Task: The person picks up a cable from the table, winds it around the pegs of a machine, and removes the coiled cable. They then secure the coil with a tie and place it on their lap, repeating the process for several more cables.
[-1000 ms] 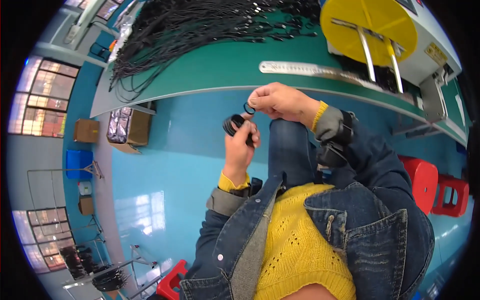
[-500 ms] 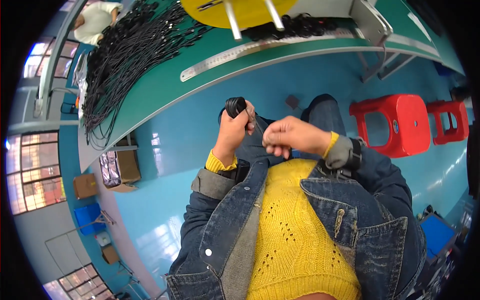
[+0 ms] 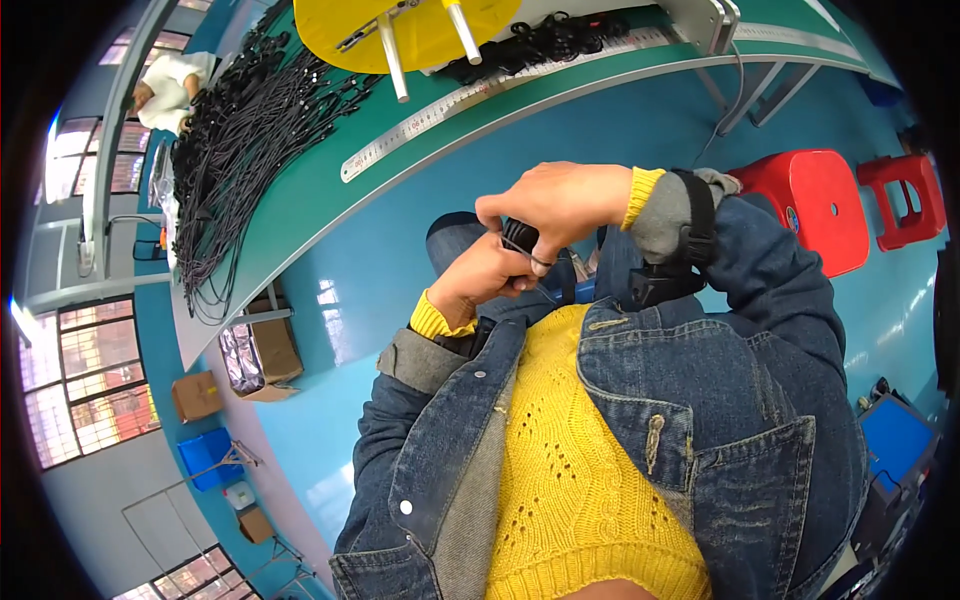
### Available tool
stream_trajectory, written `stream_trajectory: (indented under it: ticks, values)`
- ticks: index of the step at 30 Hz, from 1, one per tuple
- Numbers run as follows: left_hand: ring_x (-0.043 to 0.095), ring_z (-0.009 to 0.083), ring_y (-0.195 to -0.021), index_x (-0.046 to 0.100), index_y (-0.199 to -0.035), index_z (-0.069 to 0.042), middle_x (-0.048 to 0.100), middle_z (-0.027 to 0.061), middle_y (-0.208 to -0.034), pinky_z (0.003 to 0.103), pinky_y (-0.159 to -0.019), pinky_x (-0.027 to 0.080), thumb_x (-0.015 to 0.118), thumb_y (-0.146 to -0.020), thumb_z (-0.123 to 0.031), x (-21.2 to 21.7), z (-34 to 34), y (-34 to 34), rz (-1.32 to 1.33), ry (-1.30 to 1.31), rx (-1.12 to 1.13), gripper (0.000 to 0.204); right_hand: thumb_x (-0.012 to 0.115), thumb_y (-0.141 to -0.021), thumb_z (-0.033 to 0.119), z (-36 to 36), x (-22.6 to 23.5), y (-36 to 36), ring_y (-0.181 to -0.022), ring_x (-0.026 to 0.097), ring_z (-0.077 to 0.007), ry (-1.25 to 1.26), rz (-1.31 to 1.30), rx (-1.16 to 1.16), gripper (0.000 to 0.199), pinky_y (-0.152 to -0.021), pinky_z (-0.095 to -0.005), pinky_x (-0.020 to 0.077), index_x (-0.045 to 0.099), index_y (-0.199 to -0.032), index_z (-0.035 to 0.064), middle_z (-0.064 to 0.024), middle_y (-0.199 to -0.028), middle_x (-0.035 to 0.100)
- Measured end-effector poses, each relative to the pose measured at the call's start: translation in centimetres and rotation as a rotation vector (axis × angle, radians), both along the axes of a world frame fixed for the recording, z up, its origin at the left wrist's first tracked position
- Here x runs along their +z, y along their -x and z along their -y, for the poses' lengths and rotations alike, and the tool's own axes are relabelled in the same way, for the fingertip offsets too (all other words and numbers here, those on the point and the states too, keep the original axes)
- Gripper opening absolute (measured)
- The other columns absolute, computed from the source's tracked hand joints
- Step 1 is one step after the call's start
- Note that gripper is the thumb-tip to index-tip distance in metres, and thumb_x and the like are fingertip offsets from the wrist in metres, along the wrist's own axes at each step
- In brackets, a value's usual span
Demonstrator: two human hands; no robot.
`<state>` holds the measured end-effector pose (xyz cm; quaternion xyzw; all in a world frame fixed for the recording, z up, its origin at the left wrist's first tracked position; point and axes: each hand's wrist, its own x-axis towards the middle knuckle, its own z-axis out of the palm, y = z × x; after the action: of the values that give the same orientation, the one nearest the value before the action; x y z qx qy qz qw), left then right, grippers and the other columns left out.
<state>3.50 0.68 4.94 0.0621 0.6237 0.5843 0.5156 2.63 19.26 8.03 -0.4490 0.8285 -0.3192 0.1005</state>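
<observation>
A coiled black cable (image 3: 518, 236) is held above my lap, mostly covered by my hands. My left hand (image 3: 482, 270) is closed around the lower side of the coil. Over its top, my right hand (image 3: 568, 200) curves its fingers and thumb around the bundle, and a thin dark strand runs between the two hands. What exactly the right fingertips pinch is partly hidden.
Ahead is a green worktable (image 3: 300, 212) with a pile of black cables (image 3: 250, 150), a steel ruler (image 3: 430, 118) and a yellow disc with metal posts (image 3: 400, 30). Red stools (image 3: 815, 205) stand at right. Cardboard boxes (image 3: 265, 350) are under the table's left side. Another person (image 3: 172, 90) is far left.
My right hand has moved up and left, from beside the coil to over it. My left hand and the coil have shifted slightly down and right.
</observation>
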Motion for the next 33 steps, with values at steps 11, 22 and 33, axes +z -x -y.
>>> stream_trajectory:
  ticks: [11,22,33]
  values:
    - [0.041,0.0093,-0.058,0.047,-0.106,-0.002,0.047,0.0048,-0.075,0.018,-0.041,0.029,0.059,-0.065,-0.002,-0.6,2.1,0.1,0.324,-0.581,0.29,0.043,0.052,-0.082,0.012,0.3,-8.4,-3.2,-0.051,0.052,-0.0065,1.06,1.436,-0.536,0.005,-0.039,-0.0179,0.0368,0.051,-0.083,0.0071,-0.003,-0.07,0.057]
    - [0.052,0.0111,-0.068,0.054,-0.101,-0.005,0.056,0.0059,-0.081,0.023,-0.051,0.039,0.065,-0.066,-0.007,-0.9,1.0,-0.4,-0.163,0.04,0.045,0.036,0.05,-0.084,0.031,3.0,-3.6,-0.3,-0.051,0.053,-0.0364,0.124,-0.136,-0.455,0.031,-0.047,-0.0433,0.0422,0.051,-0.081,0.0001,-0.0201,-0.064,0.057]
    - [0.058,0.03,-0.068,0.06,-0.086,-0.002,0.062,0.0129,-0.076,0.04,-0.061,0.046,0.064,-0.07,-0.018,-10.2,2.0,-2.1,-0.533,0.307,-0.088,0.023,0.044,-0.086,0.033,6.3,-19.2,-1.9,-0.049,0.053,-0.0365,0.024,0.182,-0.393,0.037,-0.047,-0.0434,0.0419,0.051,-0.076,-0.0016,-0.0207,-0.057,0.055]
